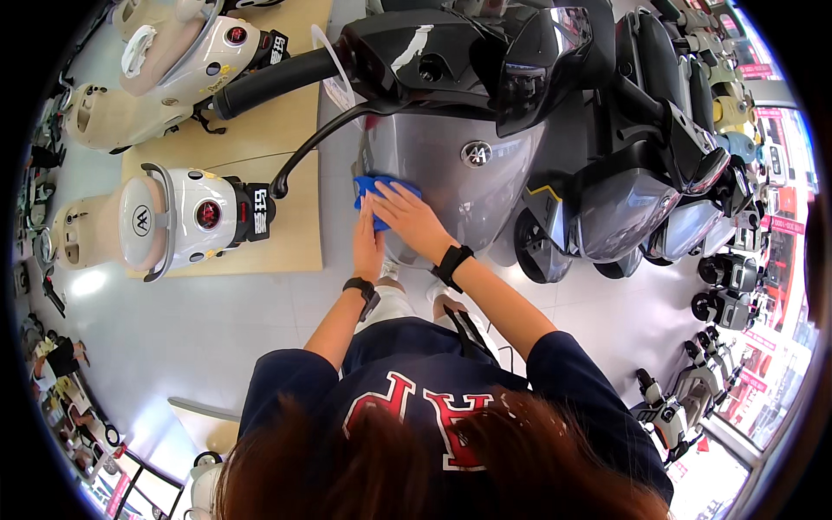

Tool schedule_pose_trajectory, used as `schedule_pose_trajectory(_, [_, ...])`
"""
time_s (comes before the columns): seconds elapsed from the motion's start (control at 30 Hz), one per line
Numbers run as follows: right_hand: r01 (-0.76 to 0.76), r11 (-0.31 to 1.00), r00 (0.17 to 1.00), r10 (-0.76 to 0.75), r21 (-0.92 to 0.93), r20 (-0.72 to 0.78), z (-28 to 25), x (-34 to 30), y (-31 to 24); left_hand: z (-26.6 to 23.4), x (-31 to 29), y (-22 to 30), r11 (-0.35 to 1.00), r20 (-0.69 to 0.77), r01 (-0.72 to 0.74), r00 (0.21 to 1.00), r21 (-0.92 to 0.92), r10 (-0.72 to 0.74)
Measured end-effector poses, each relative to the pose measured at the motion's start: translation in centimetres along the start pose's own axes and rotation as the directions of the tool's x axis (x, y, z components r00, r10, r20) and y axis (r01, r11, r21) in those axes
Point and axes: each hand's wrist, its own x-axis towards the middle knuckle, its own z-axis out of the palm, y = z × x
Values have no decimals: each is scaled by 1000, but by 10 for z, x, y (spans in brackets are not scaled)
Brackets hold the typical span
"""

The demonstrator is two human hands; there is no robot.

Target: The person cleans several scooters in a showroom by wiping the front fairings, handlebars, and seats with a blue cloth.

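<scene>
A blue cloth (371,192) lies pressed against the grey front panel (451,186) of a scooter right in front of me. My right hand (410,219) rests flat on the cloth with fingers spread. My left hand (367,244) is beside and under it, its fingertips on the cloth's lower part. Both wrists wear black bands. The scooter's black handlebar (277,80) and brake lever (316,147) reach out to the left above my hands.
White and cream scooters (165,221) stand on a wooden platform (269,147) to the left. A row of dark scooters (641,199) lines the right side. Grey floor tiles (173,321) lie below. Shop windows curve along the right rim.
</scene>
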Motion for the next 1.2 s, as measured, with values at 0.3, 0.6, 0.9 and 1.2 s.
schedule_pose_trajectory(0.3, [-104,988,984,85,117,158,-7,-73,-4,-22,-11,5,950,279,-294,926,104,256])
schedule_pose_trajectory(0.6, [-312,922,940,334,229,-65,-65,-86,59,26,68,85,698,177,-671,741,251,648])
schedule_pose_trajectory(0.9, [-374,893,928,360,251,98,-26,-209,55,70,10,65,435,539,-843,537,317,649])
schedule_pose_trajectory(1.2, [-276,786,905,407,552,-127,-117,-146,191,137,109,215,596,263,-678,726,430,636])
